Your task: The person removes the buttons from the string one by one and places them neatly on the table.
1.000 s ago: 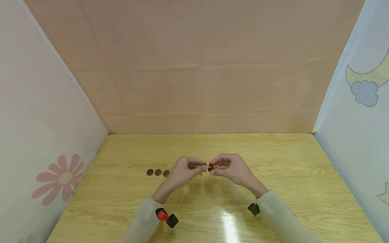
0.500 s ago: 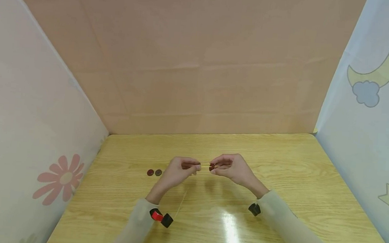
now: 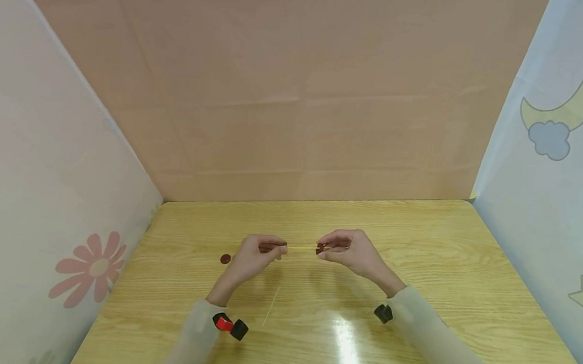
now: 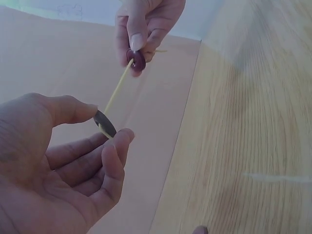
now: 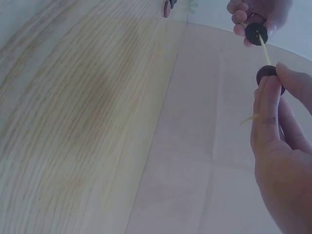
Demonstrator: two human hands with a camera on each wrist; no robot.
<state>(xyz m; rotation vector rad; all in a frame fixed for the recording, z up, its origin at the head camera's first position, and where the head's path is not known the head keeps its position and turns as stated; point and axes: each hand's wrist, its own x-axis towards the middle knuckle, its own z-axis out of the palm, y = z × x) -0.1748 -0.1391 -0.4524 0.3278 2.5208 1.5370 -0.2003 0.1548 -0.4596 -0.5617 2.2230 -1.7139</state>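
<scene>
A yellow cord (image 3: 300,247) is stretched straight between the two hands above the table. My left hand (image 3: 255,256) pinches a dark grey button (image 4: 105,123) between thumb and fingers, and the cord passes through it. On the other side, my right hand (image 3: 355,254) pinches a dark red button (image 3: 320,249), threaded on the same cord. A short cord end (image 5: 249,118) sticks out past the right fingers in the right wrist view. Another dark red, round button (image 3: 225,258) lies on the table just left of my left hand.
The wooden table (image 3: 421,232) meets a pinkish back wall (image 3: 296,119). Pale side walls with printed pictures stand left and right. A thin pale line (image 3: 271,306) shows on the table below the left hand. Black devices (image 3: 240,329) sit at both wrists.
My left hand has moved left, lengthening the cord seen between the hands. It now covers the buttons on the table except the leftmost one. My right hand has barely shifted.
</scene>
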